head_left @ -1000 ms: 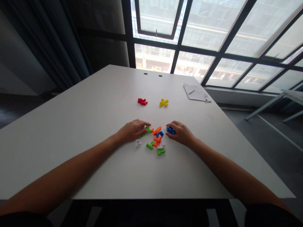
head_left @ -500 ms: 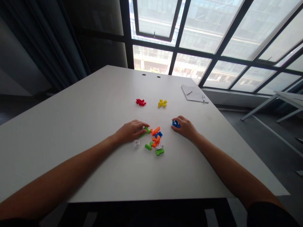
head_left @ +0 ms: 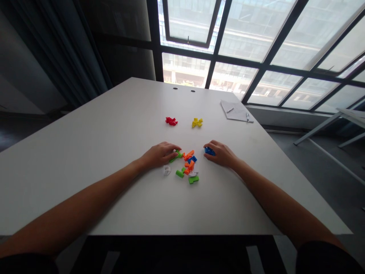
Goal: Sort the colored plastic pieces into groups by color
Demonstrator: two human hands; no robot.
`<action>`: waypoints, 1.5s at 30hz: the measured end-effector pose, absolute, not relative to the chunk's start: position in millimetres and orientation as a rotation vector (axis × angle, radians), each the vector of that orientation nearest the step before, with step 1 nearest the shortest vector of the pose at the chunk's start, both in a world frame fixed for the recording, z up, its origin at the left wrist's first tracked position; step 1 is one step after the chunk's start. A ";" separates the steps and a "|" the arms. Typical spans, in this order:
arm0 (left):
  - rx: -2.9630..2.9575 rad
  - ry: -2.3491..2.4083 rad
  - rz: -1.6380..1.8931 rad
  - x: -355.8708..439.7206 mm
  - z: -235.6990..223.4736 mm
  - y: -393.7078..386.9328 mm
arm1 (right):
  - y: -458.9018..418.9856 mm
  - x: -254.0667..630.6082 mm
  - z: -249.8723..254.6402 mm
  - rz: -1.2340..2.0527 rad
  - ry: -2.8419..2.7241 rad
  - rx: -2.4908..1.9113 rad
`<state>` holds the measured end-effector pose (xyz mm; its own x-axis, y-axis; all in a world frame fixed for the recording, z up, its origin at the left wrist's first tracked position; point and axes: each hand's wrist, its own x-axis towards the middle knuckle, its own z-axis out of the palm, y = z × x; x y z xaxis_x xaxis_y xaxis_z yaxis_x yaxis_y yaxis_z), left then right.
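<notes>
My left hand (head_left: 161, 154) rests at the left side of a small pile of plastic blocks. Its thumb and forefinger close about a green block (head_left: 179, 153). Beside them in the pile are orange blocks (head_left: 189, 166), a blue block (head_left: 192, 160), a white block (head_left: 193, 174) and more green blocks (head_left: 194, 179). Close below that hand sits a white block (head_left: 167, 170) on its own. To the right of the pile, my right hand (head_left: 221, 153) has its fingers curled round a small cluster of blue blocks (head_left: 209, 151), partly hidden by the fingers.
Farther back on the white table (head_left: 128, 114) lie a red cluster of blocks (head_left: 171, 121) and a yellow cluster (head_left: 197, 122). Paper sheets (head_left: 235, 110) with pens are at the back right. Windows stand behind the table.
My right hand has shifted slightly left toward the pile with the blue blocks. The left hand keeps its place at the green block. The whole view has tilted a little.
</notes>
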<state>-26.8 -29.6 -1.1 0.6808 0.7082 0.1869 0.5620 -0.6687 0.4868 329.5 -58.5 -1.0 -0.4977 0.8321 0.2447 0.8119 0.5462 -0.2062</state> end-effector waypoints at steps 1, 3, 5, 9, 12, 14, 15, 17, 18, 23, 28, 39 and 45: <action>2.497 1.003 0.519 -26.4 -1.2 -29.7 | -55.1 331.8 -1.9 0.076 -2.467 -1.373; 2.487 1.020 0.525 -25.6 -1.3 -29.9 | -44.5 339.0 -3.7 0.050 -2.447 -1.397; 2.476 1.029 0.527 -25.0 -1.4 -29.9 | -28.7 348.5 -4.3 0.028 -2.413 -1.439; 2.460 1.032 0.530 -24.3 -1.6 -29.4 | 14.7 367.3 -0.5 -0.017 -2.331 -1.570; 2.454 1.033 0.531 -24.0 -1.5 -29.3 | 49.1 375.3 4.6 -0.068 -2.261 -1.694; 2.447 1.038 0.534 -23.8 -0.9 -29.9 | 69.2 376.7 7.3 -0.093 -2.201 -1.796; 2.442 1.041 0.536 -23.7 -0.4 -30.4 | 78.2 376.4 8.1 -0.099 -2.168 -1.847; 2.430 1.046 0.534 -23.4 0.7 -31.4 | 93.5 374.8 8.7 -0.098 -2.109 -1.932; 2.424 1.048 0.533 -23.3 1.1 -31.7 | 99.9 373.8 8.4 -0.095 -2.083 -1.962; 2.406 1.040 0.543 -23.1 0.8 -31.4 | 119.6 372.0 1.8 -0.088 -2.013 -2.015; 2.404 1.042 0.542 -23.3 -0.5 -30.2 | 119.9 376.1 -7.7 -0.083 -1.986 -2.000; 2.392 1.026 0.533 -22.3 0.4 -29.1 | 47.9 341.8 34.9 -0.172 -2.078 -1.449; 2.396 1.007 0.562 -22.8 0.9 -29.7 | -53.0 290.0 31.8 0.203 -2.396 -0.922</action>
<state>-22.8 -29.7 0.9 0.6454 0.7416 0.1832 0.5456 -0.6154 0.5689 290.0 -53.0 31.8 -0.6072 0.6565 0.4475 0.5720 0.7522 -0.3272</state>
